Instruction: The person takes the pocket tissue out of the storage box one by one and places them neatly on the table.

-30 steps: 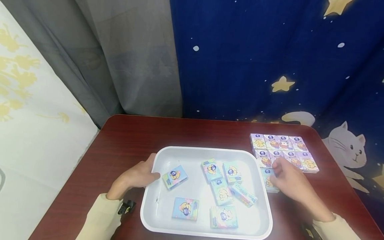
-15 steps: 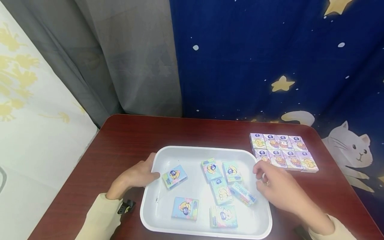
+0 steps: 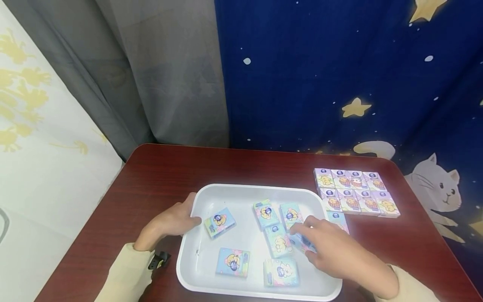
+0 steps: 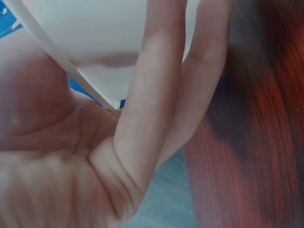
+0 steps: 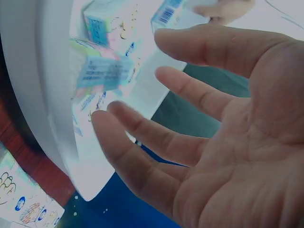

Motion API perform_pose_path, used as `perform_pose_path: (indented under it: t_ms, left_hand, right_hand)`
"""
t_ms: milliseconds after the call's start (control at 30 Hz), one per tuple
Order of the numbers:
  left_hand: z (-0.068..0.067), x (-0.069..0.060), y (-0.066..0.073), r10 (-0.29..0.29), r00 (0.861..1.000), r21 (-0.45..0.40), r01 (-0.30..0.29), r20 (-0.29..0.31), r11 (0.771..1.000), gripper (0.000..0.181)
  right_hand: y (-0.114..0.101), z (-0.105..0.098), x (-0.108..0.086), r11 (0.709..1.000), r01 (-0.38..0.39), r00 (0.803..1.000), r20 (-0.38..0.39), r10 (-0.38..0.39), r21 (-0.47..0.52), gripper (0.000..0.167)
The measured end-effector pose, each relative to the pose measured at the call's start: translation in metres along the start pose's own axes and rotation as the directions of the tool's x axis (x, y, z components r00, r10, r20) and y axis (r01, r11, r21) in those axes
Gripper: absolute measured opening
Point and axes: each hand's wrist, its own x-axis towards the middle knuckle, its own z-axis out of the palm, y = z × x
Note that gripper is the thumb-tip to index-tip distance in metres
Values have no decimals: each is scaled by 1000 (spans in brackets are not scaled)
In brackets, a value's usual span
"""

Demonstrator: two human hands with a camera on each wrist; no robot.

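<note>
So, dark-red table (image 3: 166, 167) before starry blue curtain (image 3: 294, 84), left fingers (image 4: 154, 85) around white tray (image 3: 241, 239), right fingers (image 5: 161, 140) apart.

You are wearing cream sleeves (image 3: 122, 274). Near the far right corner of the reddish-brown, wood-grained table (image 3: 226, 163), lilac-and-white packs (image 3: 350, 199) are showing cartoon prints; toward the right edge of the white tray (image 3: 203, 270), pale blue packs (image 3: 290, 214) are bearing yellow and white figures.
</note>
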Motion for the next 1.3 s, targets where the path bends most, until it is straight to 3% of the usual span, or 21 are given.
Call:
perform_pose_path:
  t_ms: [200, 500, 833, 1100, 1300]
  left_hand:
    - [1, 0, 1, -7, 1000, 0, 7, 3, 1000, 68]
    - [2, 1, -2, 0, 1000, 0, 0, 2, 1000, 69]
    - [1, 1, -4, 6, 1000, -15, -5, 3, 1000, 70]
    - [1, 1, -4, -1, 1000, -17, 1, 3, 1000, 69]
    - [1, 2, -4, 0, 1000, -24, 0, 1, 1000, 71]
  right_hand:
    - [2, 13, 7, 997, 61, 997, 42, -59, -49, 52]
    - [10, 20, 9, 987, 136, 991, -8, -137, -84, 44]
    - [8, 5, 5, 998, 63, 998, -18, -63, 2, 40]
    - [13, -9, -1, 996, 8, 999, -33, -5, 89, 56]
    - [23, -17, -8, 995, -1, 997, -74, 8, 99, 53]
